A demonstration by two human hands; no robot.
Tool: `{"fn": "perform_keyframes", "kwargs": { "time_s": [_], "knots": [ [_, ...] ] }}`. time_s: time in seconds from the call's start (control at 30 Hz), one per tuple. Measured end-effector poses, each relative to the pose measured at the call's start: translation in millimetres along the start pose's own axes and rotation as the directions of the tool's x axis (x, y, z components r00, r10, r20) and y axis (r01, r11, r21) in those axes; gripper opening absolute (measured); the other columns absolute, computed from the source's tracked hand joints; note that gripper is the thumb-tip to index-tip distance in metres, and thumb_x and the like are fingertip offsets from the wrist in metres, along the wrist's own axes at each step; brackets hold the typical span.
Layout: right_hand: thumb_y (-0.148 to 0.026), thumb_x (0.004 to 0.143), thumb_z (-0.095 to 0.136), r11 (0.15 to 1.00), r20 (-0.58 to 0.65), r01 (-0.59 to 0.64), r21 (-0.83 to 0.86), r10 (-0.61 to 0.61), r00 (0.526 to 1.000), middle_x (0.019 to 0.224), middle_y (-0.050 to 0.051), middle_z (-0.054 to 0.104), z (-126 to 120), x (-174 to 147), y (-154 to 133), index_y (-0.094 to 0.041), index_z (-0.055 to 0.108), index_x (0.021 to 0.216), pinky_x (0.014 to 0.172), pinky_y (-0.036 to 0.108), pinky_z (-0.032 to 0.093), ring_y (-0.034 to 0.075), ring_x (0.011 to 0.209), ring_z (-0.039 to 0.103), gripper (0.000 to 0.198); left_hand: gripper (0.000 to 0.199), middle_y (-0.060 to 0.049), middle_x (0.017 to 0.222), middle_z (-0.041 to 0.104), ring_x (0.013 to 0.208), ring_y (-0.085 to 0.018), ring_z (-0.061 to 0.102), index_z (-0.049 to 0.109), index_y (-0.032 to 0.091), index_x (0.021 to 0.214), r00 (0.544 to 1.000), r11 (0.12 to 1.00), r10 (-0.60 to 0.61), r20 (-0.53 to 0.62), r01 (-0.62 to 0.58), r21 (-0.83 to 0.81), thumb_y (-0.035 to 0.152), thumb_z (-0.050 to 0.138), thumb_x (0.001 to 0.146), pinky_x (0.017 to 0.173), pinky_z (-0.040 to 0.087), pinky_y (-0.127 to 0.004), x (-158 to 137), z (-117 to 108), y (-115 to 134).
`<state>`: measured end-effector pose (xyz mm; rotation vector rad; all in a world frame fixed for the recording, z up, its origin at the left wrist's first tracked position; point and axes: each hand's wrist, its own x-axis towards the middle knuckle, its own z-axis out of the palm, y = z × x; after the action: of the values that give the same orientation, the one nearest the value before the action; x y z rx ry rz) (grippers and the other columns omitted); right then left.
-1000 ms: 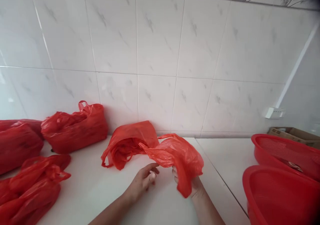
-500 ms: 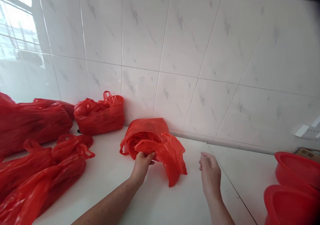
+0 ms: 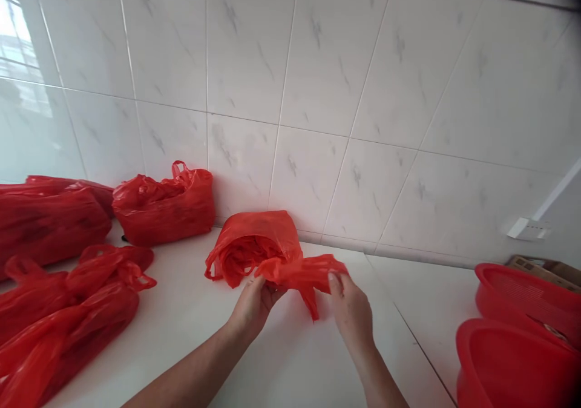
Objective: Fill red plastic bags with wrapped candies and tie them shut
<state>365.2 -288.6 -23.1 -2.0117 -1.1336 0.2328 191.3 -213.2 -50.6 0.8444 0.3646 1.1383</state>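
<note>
A loose red plastic bag (image 3: 302,273) is stretched between my two hands above the white table. My left hand (image 3: 255,302) pinches its left end, thumb on top. At the other end my right hand (image 3: 351,302) grips the bag between thumb and fingers. One strip of it dangles down between the hands. Just behind lies a bigger red plastic bag (image 3: 263,223) on its side against the wall, its mouth toward me and crumpled red plastic inside.
Filled red bags stand along the wall at left, one upright (image 3: 166,211). Knotted red bags (image 3: 68,311) lie at front left. Two red plastic baskets (image 3: 512,365) sit at right, near a cardboard box (image 3: 540,270) and a wall socket (image 3: 529,229). A seam crosses the table (image 3: 290,365).
My right hand has moved left and taken hold of the loose bag's right end. The bag is now drawn out sideways into a narrower bunch. The view has shifted slightly right.
</note>
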Motion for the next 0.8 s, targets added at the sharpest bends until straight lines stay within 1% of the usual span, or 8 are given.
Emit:
{"fn": "perform_keyframes", "kwargs": {
  "time_s": [0.1, 0.23, 0.3, 0.4, 0.47, 0.53, 0.63, 0.8],
  "knots": [
    [-0.045, 0.089, 0.029, 0.992, -0.020, -0.125, 0.020, 0.125, 0.992, 0.072, 0.002, 0.065, -14.2, 17.4, 17.4, -0.025, 0.061, 0.087, 0.057, 0.029, 0.040, 0.020, 0.068, 0.060, 0.038, 0.013, -0.003, 0.098, 0.066, 0.095, -0.017, 0.060, 0.064, 0.021, 0.088, 1.000, 1.000, 0.019, -0.023, -0.019, 0.004, 0.032, 0.061, 0.082, 0.094, 0.047, -0.037, 6.7, -9.6, 2.6],
    [-0.041, 0.083, 0.042, 0.992, 0.050, -0.126, 0.006, 0.126, 0.991, 0.054, 0.000, 0.056, -33.0, 19.2, 15.1, -0.022, 0.057, 0.067, 0.046, 0.026, 0.031, 0.016, 0.049, 0.050, 0.029, 0.009, -0.002, 0.088, 0.064, 0.085, -0.015, 0.060, 0.062, 0.018, 0.079, 1.000, 0.999, 0.018, 0.018, -0.018, 0.048, 0.024, 0.068, 0.076, 0.089, 0.048, -0.033, 6.7, -12.5, 4.3],
    [-0.047, 0.084, 0.044, 0.997, 0.032, -0.069, 0.044, 0.068, 0.997, 0.053, -0.001, 0.051, -39.5, 9.2, 1.9, -0.022, 0.054, 0.064, 0.045, 0.025, 0.030, 0.014, 0.048, 0.046, 0.033, 0.009, -0.001, 0.083, 0.062, 0.080, -0.013, 0.058, 0.061, 0.018, 0.075, 0.999, 0.998, 0.004, 0.039, -0.007, 0.069, 0.020, 0.069, 0.074, 0.085, 0.048, -0.030, 4.3, -10.4, 3.5],
    [-0.056, 0.085, 0.042, 0.953, 0.036, 0.111, 0.283, -0.127, 0.991, 0.062, 0.001, 0.055, -41.7, -10.8, -21.9, -0.020, 0.058, 0.073, 0.052, 0.026, 0.038, 0.015, 0.057, 0.051, 0.041, 0.010, 0.000, 0.082, 0.062, 0.078, -0.013, 0.057, 0.061, 0.019, 0.077, 0.997, 0.995, -0.040, 0.063, 0.034, 0.098, 0.014, 0.067, 0.070, 0.080, 0.047, -0.028, 0.8, -6.1, 2.1],
    [-0.052, 0.088, 0.041, 0.885, 0.078, 0.228, 0.405, -0.282, 0.956, 0.068, 0.002, 0.058, -37.1, -19.4, -31.5, -0.020, 0.059, 0.075, 0.058, 0.026, 0.041, 0.016, 0.064, 0.053, 0.039, 0.016, 0.000, 0.084, 0.063, 0.079, -0.014, 0.058, 0.062, 0.019, 0.081, 0.993, 0.991, -0.084, 0.084, 0.074, 0.114, 0.011, 0.064, 0.067, 0.078, 0.047, -0.028, -1.0, -3.3, 1.8],
    [-0.043, 0.089, 0.041, 0.886, 0.137, 0.282, 0.368, -0.351, 0.926, 0.065, 0.000, 0.056, -28.9, -20.1, -31.3, -0.020, 0.055, 0.067, 0.054, 0.024, 0.037, 0.014, 0.061, 0.049, 0.034, 0.022, 0.000, 0.083, 0.063, 0.077, -0.015, 0.058, 0.062, 0.019, 0.083, 0.986, 0.986, -0.126, 0.110, 0.113, 0.122, 0.008, 0.060, 0.064, 0.075, 0.047, -0.028, -3.0, -1.0, 2.1],
    [-0.034, 0.085, 0.044, 0.935, 0.146, 0.265, 0.237, -0.304, 0.941, 0.056, -0.003, 0.046, -15.2, -9.0, -15.9, -0.021, 0.045, 0.057, 0.047, 0.025, 0.027, 0.011, 0.051, 0.039, 0.031, 0.024, 0.001, 0.074, 0.060, 0.067, -0.012, 0.055, 0.061, 0.020, 0.078, 0.973, 0.979, -0.180, 0.143, 0.163, 0.125, 0.007, 0.053, 0.060, 0.067, 0.045, -0.026, -6.9, 0.3, 2.4],
    [-0.041, 0.079, 0.052, 0.952, 0.021, 0.200, 0.230, -0.210, 0.977, 0.071, 0.002, 0.060, -3.2, 10.4, 19.1, -0.023, 0.060, 0.083, 0.053, 0.028, 0.036, 0.019, 0.064, 0.055, 0.020, 0.028, 0.001, 0.064, 0.057, 0.054, -0.012, 0.049, 0.060, 0.019, 0.075, 0.948, 0.954, -0.260, 0.181, 0.223, 0.201, 0.007, 0.049, 0.053, 0.053, 0.039, -0.024, -6.5, -3.5, 3.0]
  ]
}}
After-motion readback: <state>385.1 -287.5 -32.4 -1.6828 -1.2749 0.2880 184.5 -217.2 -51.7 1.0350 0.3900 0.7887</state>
